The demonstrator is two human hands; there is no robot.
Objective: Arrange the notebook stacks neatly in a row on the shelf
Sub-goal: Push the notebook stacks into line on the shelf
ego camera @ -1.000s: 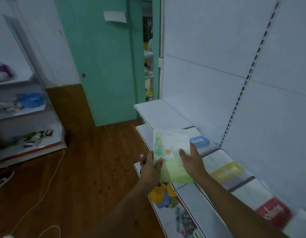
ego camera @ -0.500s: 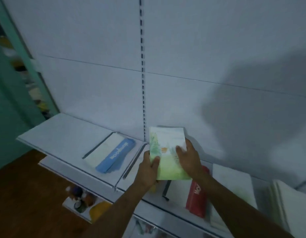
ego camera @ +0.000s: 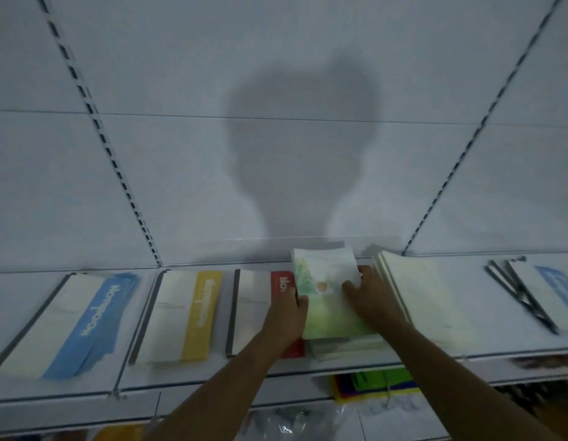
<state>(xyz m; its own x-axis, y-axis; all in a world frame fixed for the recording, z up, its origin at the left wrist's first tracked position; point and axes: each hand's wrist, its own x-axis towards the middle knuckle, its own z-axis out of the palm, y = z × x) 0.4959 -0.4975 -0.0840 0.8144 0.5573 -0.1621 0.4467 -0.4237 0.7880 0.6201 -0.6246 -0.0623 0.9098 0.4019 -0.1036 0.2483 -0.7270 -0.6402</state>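
Person: two bare forearms entering from lower frame, no sleeves, watch or jewellery visible. Left hand (ego camera: 287, 316) centre frame; right hand (ego camera: 373, 297) just right of centre.

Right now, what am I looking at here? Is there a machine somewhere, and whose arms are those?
No machine: a person wears a camera on the head, looking forward and down, so those are the person's own arms. The left hand and right hand together grip a green-covered notebook stack over a white shop shelf. Lying in a row on it are a blue-banded stack, a yellow-banded stack, a red-banded stack partly hidden by the left hand, a pale stack, and another at the far right. The dark shape on the back panel is a shadow.
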